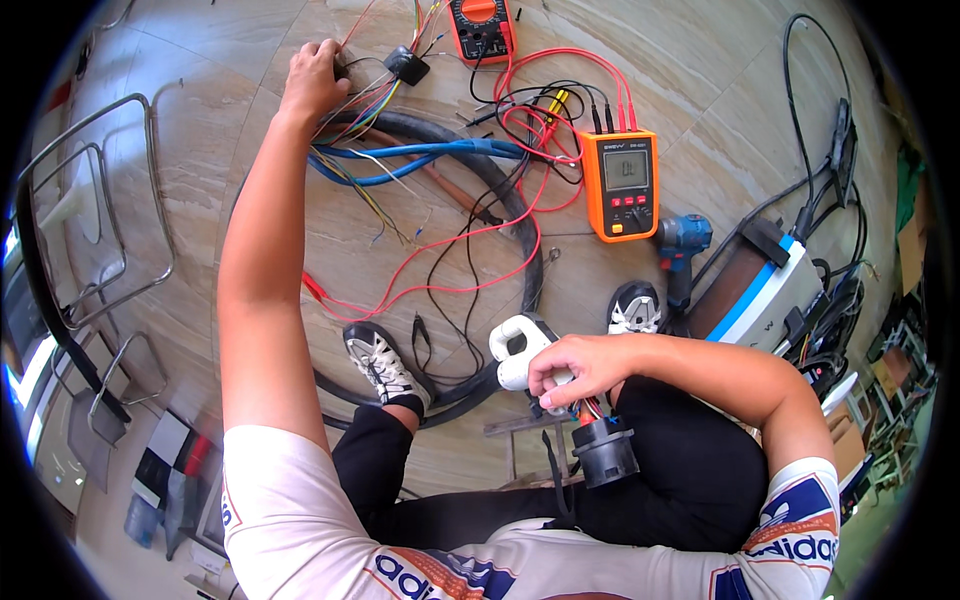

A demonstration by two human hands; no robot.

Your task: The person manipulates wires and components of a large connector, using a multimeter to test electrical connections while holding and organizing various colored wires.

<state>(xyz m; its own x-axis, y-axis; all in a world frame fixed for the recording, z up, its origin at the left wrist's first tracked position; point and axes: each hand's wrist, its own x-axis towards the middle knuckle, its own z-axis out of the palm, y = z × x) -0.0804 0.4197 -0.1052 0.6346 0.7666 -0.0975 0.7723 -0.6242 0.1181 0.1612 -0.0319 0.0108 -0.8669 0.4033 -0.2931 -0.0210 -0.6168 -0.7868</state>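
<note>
My left hand (315, 82) reaches to the top, fingers curled on a dark item I cannot make out, beside coloured thin wires and a small black block (406, 66). My right hand (575, 370), low centre, grips a white plastic handle housing (516, 350). A black round connector (605, 458) with coloured wires hangs below that hand. An orange multimeter (620, 180) stands at centre right and a smaller red-and-black one (480, 22) at the top, both with red and black leads. A thick black cable (524, 250) loops around blue cables (420, 152).
A blue power tool (678, 255) and a white-and-blue unit (760, 300) with black cables sit at right. A chrome-framed chair (140, 110) is at left, with bags below. My shoes rest on the tiled floor (700, 70). Boxes and clutter line the right edge.
</note>
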